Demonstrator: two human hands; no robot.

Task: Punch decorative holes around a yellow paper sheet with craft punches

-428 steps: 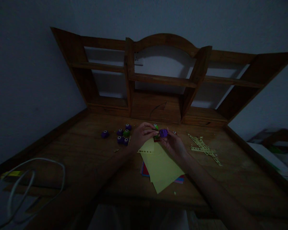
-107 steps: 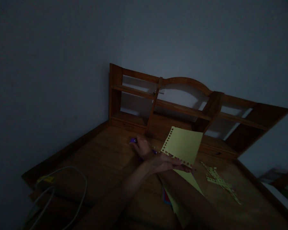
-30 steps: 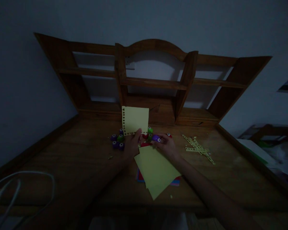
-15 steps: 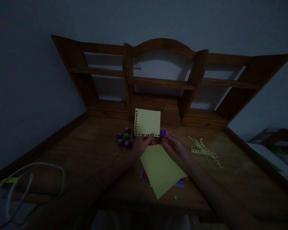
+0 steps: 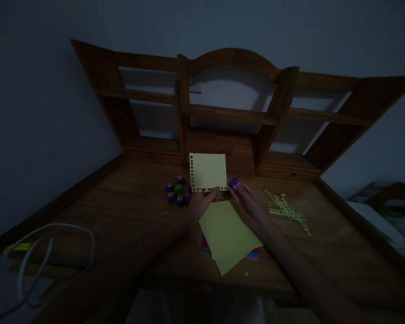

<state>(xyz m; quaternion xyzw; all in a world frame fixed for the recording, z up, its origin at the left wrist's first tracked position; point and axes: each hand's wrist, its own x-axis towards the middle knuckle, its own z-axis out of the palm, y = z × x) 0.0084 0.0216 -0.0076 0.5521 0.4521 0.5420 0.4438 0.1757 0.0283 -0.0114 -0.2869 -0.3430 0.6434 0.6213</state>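
My left hand (image 5: 202, 205) is closed on the lower edge of a pale yellow paper sheet (image 5: 208, 172), which it holds up. Small punched shapes run along the sheet's left and bottom edges. My right hand (image 5: 248, 200) grips a small purple craft punch (image 5: 234, 183) at the sheet's lower right corner; whether the two touch I cannot tell. Below my hands lie yellow sheets (image 5: 227, 234) on top of a coloured stack (image 5: 253, 255). Left of the held sheet stand several purple punches (image 5: 172, 197) around a green punch (image 5: 178, 189).
Punched yellow paper strips (image 5: 286, 210) lie crossed on the wooden desk (image 5: 131, 198) at the right. Small paper scraps (image 5: 165, 213) are scattered about. A wooden shelf unit (image 5: 229, 114) stands along the back. At the lower left loops a white cable (image 5: 91, 243).
My right hand has turned the purple punch and shifted it slightly right and up, so a pale face of it now shows. My left hand still holds the sheet in nearly the same place.
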